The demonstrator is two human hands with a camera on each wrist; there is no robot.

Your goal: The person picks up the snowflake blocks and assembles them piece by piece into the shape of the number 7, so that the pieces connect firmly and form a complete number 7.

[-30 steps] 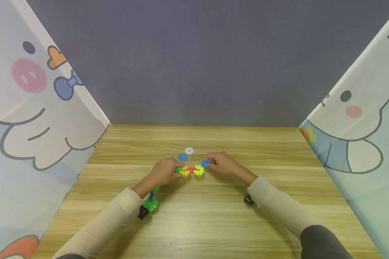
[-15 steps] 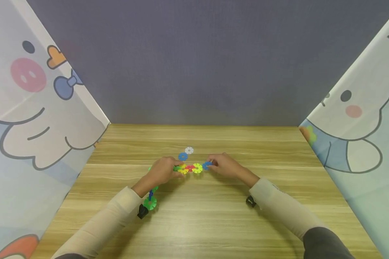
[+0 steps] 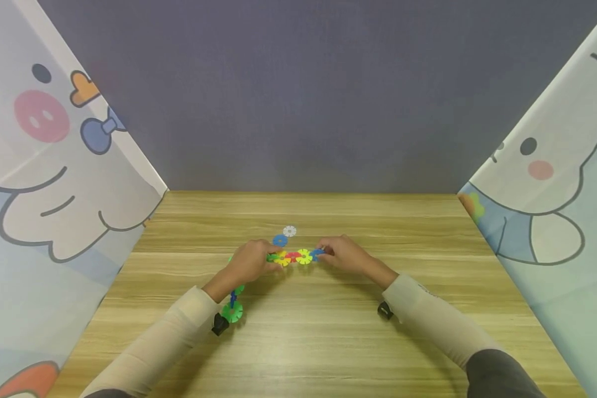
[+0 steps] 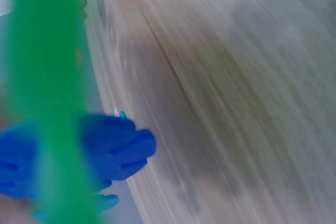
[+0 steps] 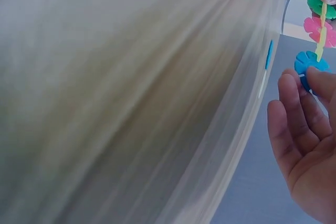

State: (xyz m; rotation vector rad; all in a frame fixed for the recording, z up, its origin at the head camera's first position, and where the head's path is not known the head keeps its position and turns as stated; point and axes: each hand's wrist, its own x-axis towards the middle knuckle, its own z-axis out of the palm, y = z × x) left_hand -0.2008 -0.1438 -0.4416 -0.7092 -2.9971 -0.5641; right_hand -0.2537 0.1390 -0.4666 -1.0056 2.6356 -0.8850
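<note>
My left hand (image 3: pixel 251 261) pinches a chain of slotted plastic discs near a yellow disc (image 3: pixel 281 258). Beyond its fingertips come a red disc (image 3: pixel 292 257) and a yellow-green disc (image 3: pixel 304 256). Between thumb and fingers of my right hand (image 3: pixel 345 254) is a blue slotted disc (image 5: pixel 307 64), its edge meeting the yellow-green one; how deeply they interlock is unclear. The chain's other end hangs under my left wrist, with a dark blue disc (image 4: pixel 118 148) crossing a green disc (image 3: pixel 232 312). My left hand hides the chain's middle.
On the wooden table (image 3: pixel 298 342), a loose white disc (image 3: pixel 289 231) and a loose blue disc (image 3: pixel 280 240) lie just behind the hands. A grey panel (image 3: pixel 298 99) stands at the back, with cartoon-printed panels on both sides.
The blue disc in my right hand came slightly away from the yellow-green disc, then the two met again edge to edge. The left hand stays nearly in place.
</note>
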